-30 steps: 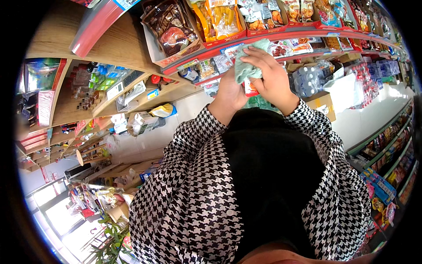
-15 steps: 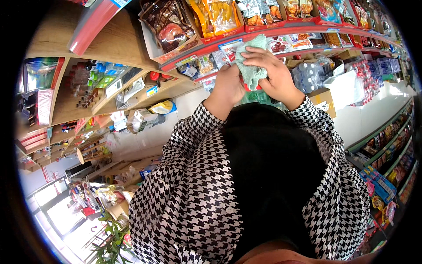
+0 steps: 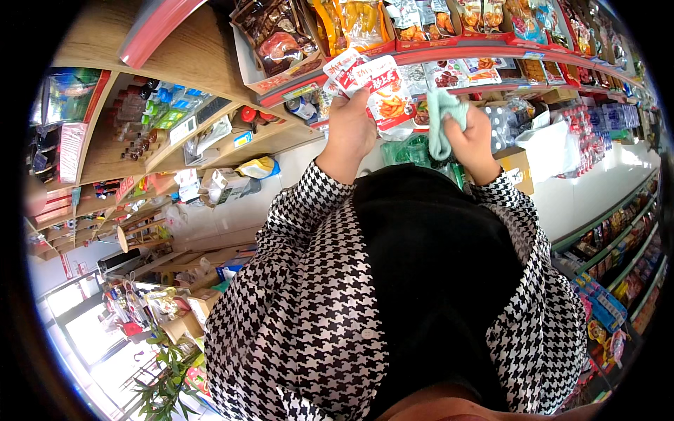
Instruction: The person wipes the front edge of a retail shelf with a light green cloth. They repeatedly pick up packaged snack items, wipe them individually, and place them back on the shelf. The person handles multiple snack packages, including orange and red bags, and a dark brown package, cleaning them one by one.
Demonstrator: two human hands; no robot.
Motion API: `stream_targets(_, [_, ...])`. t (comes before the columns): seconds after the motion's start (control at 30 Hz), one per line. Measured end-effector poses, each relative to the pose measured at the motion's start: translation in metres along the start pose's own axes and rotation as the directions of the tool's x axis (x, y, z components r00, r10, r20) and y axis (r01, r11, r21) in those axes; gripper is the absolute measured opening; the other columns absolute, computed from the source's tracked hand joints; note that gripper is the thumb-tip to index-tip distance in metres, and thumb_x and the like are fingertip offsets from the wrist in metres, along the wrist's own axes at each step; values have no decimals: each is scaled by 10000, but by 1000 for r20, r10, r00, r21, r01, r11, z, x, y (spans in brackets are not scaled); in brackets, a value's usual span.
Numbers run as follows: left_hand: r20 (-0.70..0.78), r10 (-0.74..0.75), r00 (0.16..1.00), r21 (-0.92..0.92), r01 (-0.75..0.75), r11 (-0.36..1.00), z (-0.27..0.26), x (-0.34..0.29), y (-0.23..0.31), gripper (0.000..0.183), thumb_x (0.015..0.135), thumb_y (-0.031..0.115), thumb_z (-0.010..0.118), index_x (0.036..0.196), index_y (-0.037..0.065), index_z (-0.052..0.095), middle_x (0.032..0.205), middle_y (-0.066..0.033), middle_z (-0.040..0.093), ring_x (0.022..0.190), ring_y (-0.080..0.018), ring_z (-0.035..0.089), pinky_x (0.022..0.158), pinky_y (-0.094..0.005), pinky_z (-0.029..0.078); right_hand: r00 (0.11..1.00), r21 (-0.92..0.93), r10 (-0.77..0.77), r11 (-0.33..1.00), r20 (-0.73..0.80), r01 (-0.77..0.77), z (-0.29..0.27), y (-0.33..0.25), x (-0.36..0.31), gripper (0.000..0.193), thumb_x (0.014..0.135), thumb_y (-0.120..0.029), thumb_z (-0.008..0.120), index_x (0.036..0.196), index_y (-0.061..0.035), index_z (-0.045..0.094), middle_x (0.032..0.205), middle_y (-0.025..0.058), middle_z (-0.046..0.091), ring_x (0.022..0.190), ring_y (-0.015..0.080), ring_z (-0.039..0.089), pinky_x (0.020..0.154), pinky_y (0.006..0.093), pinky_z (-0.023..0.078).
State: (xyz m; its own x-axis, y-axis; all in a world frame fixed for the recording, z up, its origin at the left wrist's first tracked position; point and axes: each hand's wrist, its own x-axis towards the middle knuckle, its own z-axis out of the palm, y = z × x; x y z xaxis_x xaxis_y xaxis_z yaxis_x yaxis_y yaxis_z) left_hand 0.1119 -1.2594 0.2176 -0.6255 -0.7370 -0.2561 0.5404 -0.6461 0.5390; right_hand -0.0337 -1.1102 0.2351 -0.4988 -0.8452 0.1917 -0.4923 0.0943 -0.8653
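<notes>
My left hand [image 3: 351, 130] is closed on several red-and-white snack packets [image 3: 386, 95], fanned out with pictures of food on their fronts. To the right of them, my right hand [image 3: 474, 137] grips a pale green cloth [image 3: 442, 119], which hangs folded in a loop from the fingers. The cloth and the packets are apart. Both hands are in front of the red-edged shelf [image 3: 414, 55], just below its lip. Part of my left hand's fingers is hidden behind the packets.
Open boxes of packaged snacks [image 3: 351, 24] line the upper shelf. Below to the right are wrapped bottles [image 3: 579, 130] and a cardboard box [image 3: 516, 168]. Wooden shelves [image 3: 133, 38] with small bottles stand at left, and a low product rack [image 3: 611, 259] at right.
The cloth was bunched between both hands over the packets. Now my right hand has drawn it away to the right and down, and the packets show in my left hand.
</notes>
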Motion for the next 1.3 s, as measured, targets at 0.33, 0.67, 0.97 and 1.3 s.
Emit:
stream_targets(0.33, [155,-94,984,88,81,993,-5,-7,-7,322,935,-15,505,1257,-16,491,1218,-153,597,1115,-298,606,948,-467,516,993,207,116,971,35,-121,10,11,15,446,813,-281,777,1115,-3,602,1013,95,679,918,136,615,832,303,488])
stream_targets(0.67, [133,-222,966,-55,231,971,-9,-8,-5,351,966,26,488,1316,19,470,1263,-137,582,1168,-265,574,1007,-433,465,956,638,271,717,115,-280,13,7,10,306,921,-147,657,1161,29,592,1087,84,678,936,126,628,853,293,502])
stream_targets(0.97, [173,-233,957,36,230,972,-12,-11,-1,344,958,98,531,1276,-25,488,1213,-139,607,1102,-260,613,943,-419,510,904,677,412,633,116,-375,-23,24,18,383,916,-169,669,1227,25,559,1117,84,666,976,133,635,867,294,501])
stream_targets(1.3, [252,-355,900,57,353,934,-13,-11,-15,356,952,100,528,1268,-60,491,1232,-175,599,1102,-266,621,957,-403,507,884,625,330,625,332,-468,5,9,10,399,923,-234,668,1211,27,577,1112,66,658,979,119,607,877,291,487])
